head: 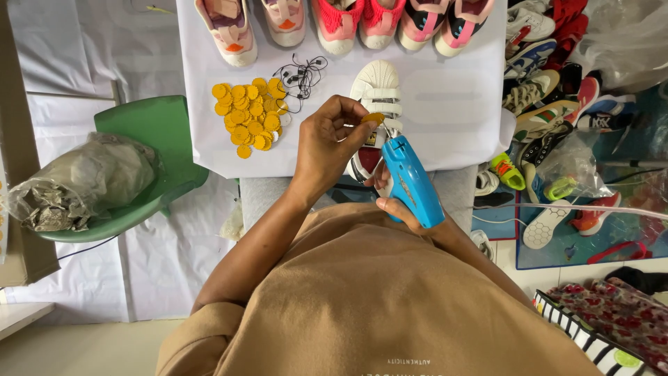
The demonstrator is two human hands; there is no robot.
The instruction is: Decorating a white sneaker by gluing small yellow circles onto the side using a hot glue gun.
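My left hand (332,143) pinches a small round yellow tag (373,118) over a white sneaker (376,97) that lies on the white-covered table (445,111). My right hand (400,209) grips a blue tagging gun (410,181), its tip pointing up at the tag and the shoe's straps. The right hand is mostly hidden behind the gun. A pile of several yellow round tags (249,117) lies left of the shoe, with a tangle of black string loops (300,75) beside it.
A row of pink, red and peach sneakers (348,21) lines the table's far edge. A green plastic chair (156,139) holding a plastic bag of paper (80,181) stands at the left. Many loose shoes (550,104) crowd the floor at the right.
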